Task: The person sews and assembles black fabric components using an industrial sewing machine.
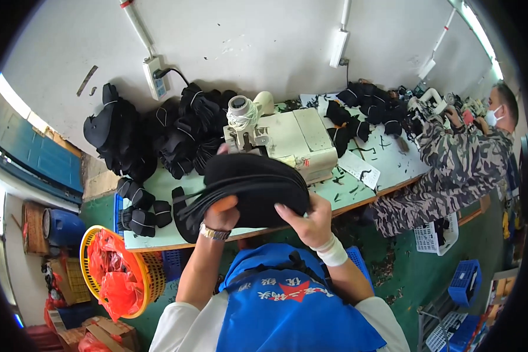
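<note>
While you hold the stack of black fabric pieces (252, 185) at the table (158, 234) edge, 6 o'clock of the sewing machine (287, 138) | left hand (220, 214), right hand (305, 220): fingers clamped on its lower rim | handling: likely soft, light, floppy, layers may slide; grip both ends, thumbs pressing on top

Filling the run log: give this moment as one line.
left hand: grips black fabric stack | right hand: grips same stack | behind: sewing machine | table
</note>
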Demonstrator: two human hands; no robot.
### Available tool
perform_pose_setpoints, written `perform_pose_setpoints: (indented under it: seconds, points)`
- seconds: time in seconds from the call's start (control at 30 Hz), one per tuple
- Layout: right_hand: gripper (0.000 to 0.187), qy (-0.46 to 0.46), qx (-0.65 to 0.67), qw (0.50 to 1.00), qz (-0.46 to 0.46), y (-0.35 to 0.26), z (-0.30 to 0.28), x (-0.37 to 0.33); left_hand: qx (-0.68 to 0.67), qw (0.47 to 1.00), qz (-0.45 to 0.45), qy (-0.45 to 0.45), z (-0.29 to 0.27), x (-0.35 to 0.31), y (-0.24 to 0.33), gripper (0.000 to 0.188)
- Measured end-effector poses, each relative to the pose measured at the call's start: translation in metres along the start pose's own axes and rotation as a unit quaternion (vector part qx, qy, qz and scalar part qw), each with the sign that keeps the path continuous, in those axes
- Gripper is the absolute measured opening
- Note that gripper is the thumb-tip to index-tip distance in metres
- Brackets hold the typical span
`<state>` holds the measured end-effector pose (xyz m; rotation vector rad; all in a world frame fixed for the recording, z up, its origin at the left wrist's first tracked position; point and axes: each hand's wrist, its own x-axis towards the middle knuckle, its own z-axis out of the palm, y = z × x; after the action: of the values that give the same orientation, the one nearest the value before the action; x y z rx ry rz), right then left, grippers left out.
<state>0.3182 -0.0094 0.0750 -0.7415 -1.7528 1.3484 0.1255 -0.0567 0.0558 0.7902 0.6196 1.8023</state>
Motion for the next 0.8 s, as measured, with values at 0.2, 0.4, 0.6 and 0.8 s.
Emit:
perform_pose_setpoints:
  seconds: [0.2,0.4,0.6,0.8]
  points:
    - [0.045,-0.065,0.18,0.969,0.156,0.025,-0.018,-0.015,0.016,1.0,-0.015,-0.014,0.0,0.003,0.007,0.018]
    - [0.044,-0.17,-0.07,0.982,0.036,0.015,0.021,0.034,0.269,0.961,-0.06,-0.013,-0.005,0.008,-0.004,0.01]
    - [0.04,-0.054,-0.042,0.995,0.078,0.036,0.05,0.048,0.071,0.975,-0.207,-0.038,-0.054,0.033,0.02,0.043]
    - [0.033,-0.189,0.153,0.912,0.329,0.07,0.039,0.067,0.177,0.883,-0.392,-0.189,-0.109,0.084,0.036,0.029]
